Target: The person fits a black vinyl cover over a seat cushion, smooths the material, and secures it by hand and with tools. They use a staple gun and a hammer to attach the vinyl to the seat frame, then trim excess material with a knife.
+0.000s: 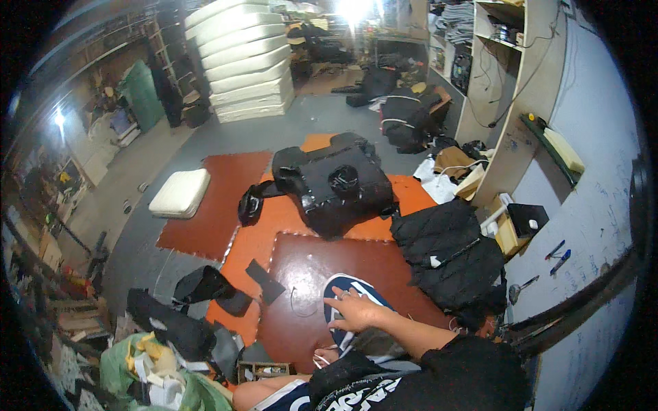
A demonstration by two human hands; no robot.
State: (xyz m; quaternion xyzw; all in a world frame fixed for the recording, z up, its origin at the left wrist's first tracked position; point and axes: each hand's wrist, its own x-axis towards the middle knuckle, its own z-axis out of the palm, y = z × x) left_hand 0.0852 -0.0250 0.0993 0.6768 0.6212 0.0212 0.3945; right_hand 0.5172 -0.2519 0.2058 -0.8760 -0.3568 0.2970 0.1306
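Note:
My right hand (353, 309) reaches in from the lower right with its fingers spread. It rests on or just over navy cloth with white stripes (363, 286), and I see nothing held in it. My left hand does not show. Low in the middle is a small patch of bare skin (325, 356) with a white line across it; I cannot tell whether it is a foot. A dark grey flat scrap (266, 281) lies on the mat left of my hand. Beyond it sits a bulky black padded piece (336, 181) with a round part on top.
Black quilted material (449, 250) lies to the right, below shelves (500, 82). A cream foam block (179, 194) rests on the left, with a tall foam stack (240, 61) behind. Lower left are black pieces (205, 288), a green sack (120, 363) and a small wooden box (264, 370).

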